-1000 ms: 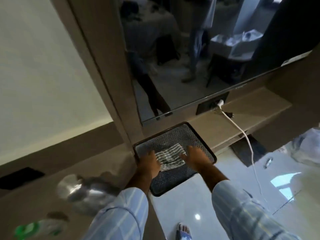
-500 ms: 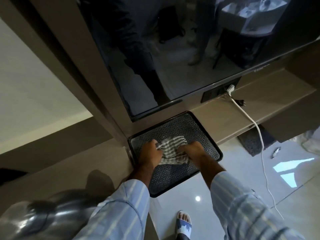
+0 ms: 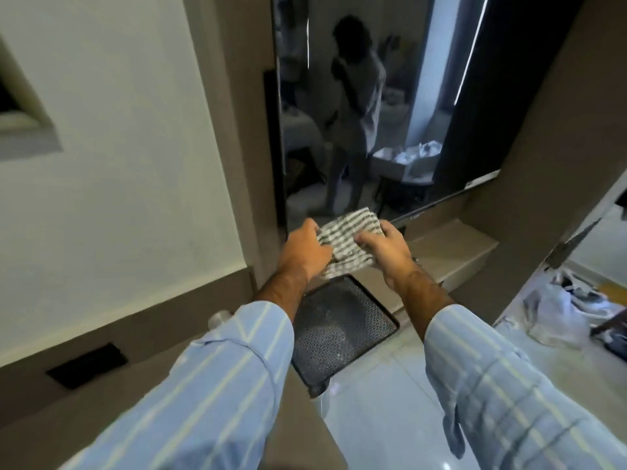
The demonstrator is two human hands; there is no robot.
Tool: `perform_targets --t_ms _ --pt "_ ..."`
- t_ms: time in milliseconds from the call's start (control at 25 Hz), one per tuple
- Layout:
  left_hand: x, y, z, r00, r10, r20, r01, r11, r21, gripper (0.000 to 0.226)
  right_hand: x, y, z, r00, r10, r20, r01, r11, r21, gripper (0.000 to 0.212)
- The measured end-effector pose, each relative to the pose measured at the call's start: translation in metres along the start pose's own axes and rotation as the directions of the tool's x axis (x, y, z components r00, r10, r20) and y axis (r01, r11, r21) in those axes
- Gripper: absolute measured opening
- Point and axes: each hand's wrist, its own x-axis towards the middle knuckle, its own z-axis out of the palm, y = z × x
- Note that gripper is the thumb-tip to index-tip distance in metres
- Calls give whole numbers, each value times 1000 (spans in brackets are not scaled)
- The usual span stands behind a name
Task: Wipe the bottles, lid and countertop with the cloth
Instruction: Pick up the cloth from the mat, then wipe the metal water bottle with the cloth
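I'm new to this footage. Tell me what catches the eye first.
Both hands, left hand and right hand, grip a striped cloth held up at centre. Directly below lies a dark textured tray on the countertop. Behind, a dark glossy screen reflects a standing person.

Woven striped cloth (image 3: 347,240); textured dark tray (image 3: 339,330); glossy floor (image 3: 390,401).

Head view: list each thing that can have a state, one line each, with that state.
striped cloth: bunched, lifted clear of the tray, gripped at both sides.
left hand: closed on the cloth's left side.
right hand: closed on the cloth's right side.
black textured tray: lying flat on the counter, nothing on it, one corner jutting past the edge.
television screen: off, dark, showing reflections.
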Motion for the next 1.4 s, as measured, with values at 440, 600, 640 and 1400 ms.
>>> perform_targets --t_ms 440,600,640,1400 --pt "-75 -32 -177 926 195 -324 -343 795 -501 57 -103 -112 136 869 -135 476 -17 953 301 52" --pt "-126 -127 -144 937 -37 -348 -108 915 -388 51 -128 20 147 846 -82 526 213 958 -194 63" --pt "-136 -141 -127 951 32 -309 -118 957 -265 53 -128 49 147 825 -33 565 252 915 -314 67" --pt "-190 -187 46 785 -580 -217 172 541 -824 44 -120 167 195 946 -190 264 230 965 -129 47"
